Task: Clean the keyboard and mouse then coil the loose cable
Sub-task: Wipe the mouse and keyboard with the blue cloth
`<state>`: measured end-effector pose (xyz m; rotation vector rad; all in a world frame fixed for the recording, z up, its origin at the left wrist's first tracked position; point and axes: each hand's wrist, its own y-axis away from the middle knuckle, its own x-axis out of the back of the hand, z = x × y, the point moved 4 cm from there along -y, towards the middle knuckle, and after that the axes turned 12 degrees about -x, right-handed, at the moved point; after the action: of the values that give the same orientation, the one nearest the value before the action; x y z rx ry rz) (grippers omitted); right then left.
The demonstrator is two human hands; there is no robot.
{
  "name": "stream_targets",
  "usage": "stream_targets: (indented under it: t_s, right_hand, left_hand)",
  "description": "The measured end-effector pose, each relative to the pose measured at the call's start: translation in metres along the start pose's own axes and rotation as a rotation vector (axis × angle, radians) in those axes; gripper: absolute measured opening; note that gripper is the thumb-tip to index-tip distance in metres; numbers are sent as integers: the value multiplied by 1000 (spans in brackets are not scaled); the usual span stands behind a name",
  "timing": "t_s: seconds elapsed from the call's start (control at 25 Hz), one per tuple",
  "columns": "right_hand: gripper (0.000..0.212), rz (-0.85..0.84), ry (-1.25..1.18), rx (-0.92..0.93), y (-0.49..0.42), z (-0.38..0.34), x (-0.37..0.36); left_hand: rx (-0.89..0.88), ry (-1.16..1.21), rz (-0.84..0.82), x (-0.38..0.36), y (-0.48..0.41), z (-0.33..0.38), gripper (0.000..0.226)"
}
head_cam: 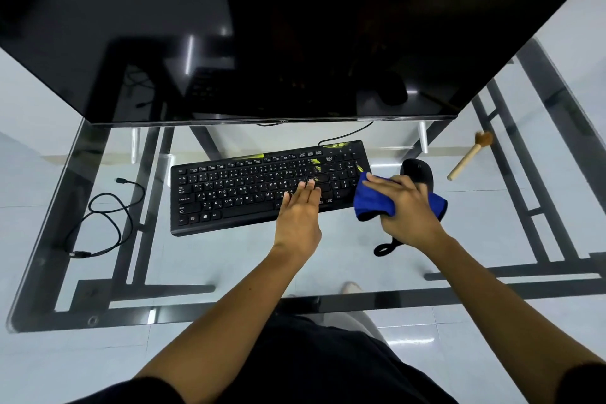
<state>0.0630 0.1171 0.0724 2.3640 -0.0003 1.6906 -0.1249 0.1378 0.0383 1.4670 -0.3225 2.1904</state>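
Keyboard (229, 193) on glass desk (196, 259), left hand (300, 216) flat on keys, fingers straight, right hand (410, 210) clutching blue cloth (367, 200) by mouse (418, 170), cable (111, 220) left.

The right hand (410, 210) and blue cloth (370, 197) hide the near half of the mouse (418, 170). The monitor (262, 26) is cut off at 12 o'clock, and the brush (469, 156) at 2 o'clock is blurred.
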Motion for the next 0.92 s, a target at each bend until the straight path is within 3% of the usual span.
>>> stream_targets:
  t_s: [0.24,0.44,0.6,0.72,0.92]
  right_hand:
    - [70,-51,89,40,11,9,-4]
    - [67,92,43,-76,8,18,10]
    - [72,2,40,-24,15,6,-12]
    - [70,-20,165,15,22,13,-11]
    - [67,76,112,-97,18,17,4]
  left_hand:
    - [7,24,-7,1,-1,-1,66]
    - [10,20,-26,1,-1,0,66]
    - [15,28,-23,1,-2,0,66]
    - [12,21,-28,0,-1,0,66]
    - [20,7,-30,0,-1,2,66]
